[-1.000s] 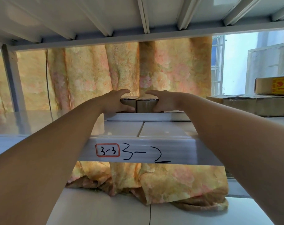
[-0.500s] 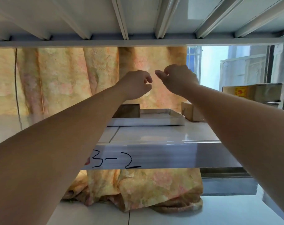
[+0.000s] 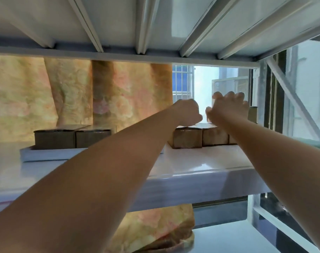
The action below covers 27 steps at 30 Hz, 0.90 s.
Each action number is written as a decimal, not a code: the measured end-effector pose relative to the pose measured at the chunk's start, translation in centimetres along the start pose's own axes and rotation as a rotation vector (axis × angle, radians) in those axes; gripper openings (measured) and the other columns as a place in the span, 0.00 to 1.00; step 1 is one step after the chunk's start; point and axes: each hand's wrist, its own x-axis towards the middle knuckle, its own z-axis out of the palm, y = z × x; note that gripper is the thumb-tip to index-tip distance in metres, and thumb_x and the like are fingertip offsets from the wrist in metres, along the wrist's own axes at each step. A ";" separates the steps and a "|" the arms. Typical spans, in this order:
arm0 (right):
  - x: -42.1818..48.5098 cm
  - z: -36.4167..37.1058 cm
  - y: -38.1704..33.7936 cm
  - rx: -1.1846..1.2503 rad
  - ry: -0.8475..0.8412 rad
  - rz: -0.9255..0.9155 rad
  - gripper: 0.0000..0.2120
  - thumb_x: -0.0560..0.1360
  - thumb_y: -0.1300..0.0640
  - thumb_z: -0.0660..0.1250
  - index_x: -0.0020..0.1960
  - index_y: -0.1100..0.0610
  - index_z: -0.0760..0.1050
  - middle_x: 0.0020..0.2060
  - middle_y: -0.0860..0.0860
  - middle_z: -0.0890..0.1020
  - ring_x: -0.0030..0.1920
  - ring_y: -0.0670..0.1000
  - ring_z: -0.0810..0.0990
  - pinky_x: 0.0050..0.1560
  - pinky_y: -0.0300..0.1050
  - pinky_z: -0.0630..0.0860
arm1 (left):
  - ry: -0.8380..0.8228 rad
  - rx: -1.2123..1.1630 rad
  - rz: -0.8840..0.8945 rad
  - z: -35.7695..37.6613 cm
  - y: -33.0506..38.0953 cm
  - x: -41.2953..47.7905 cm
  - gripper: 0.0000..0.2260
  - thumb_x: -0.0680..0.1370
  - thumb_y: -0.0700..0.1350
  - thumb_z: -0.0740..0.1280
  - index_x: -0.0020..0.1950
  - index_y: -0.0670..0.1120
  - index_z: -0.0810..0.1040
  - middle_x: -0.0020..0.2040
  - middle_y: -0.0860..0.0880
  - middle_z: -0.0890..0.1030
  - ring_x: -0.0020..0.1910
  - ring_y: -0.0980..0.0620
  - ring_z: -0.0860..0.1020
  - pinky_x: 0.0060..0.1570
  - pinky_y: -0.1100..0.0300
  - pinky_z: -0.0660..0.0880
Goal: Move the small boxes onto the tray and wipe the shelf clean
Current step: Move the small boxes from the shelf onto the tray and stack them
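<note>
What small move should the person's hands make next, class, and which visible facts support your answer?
Probably lower both hands onto the boxes on the bare shelf. The left hand and right hand hover empty above the brown boxes beside the tray, which already holds two boxes, so these likely go next.

A pale, glossy shelf (image 3: 201, 164) carries everything here. On its left part sits a shallow white tray (image 3: 44, 155) with two brown boxes (image 3: 72, 137) side by side in it. Farther right, a row of brown boxes (image 3: 201, 137) stands directly on the shelf, touching one another.
</note>
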 end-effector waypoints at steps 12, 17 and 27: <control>2.5 1.3 5.0 0.226 -0.151 0.206 0.30 0.75 0.46 0.63 0.73 0.49 0.56 0.70 0.60 0.62 0.71 0.64 0.58 0.66 0.57 0.62 | -0.309 0.032 -0.250 2.8 0.8 3.0 0.22 0.82 0.52 0.52 0.72 0.42 0.66 0.73 0.42 0.66 0.70 0.45 0.67 0.64 0.56 0.64; 2.3 3.0 6.1 0.136 -0.092 0.187 0.27 0.74 0.45 0.61 0.71 0.50 0.60 0.68 0.61 0.65 0.69 0.65 0.61 0.67 0.61 0.61 | -0.359 -0.144 -0.304 2.6 0.5 2.9 0.21 0.80 0.57 0.55 0.66 0.45 0.72 0.61 0.44 0.74 0.55 0.48 0.73 0.49 0.59 0.69; 5.8 2.2 5.8 0.164 -0.240 0.265 0.31 0.71 0.40 0.64 0.69 0.54 0.65 0.67 0.58 0.67 0.67 0.60 0.65 0.62 0.56 0.65 | -0.308 -0.179 -0.292 3.1 0.8 3.1 0.09 0.75 0.49 0.61 0.48 0.45 0.76 0.41 0.47 0.74 0.38 0.50 0.73 0.39 0.60 0.70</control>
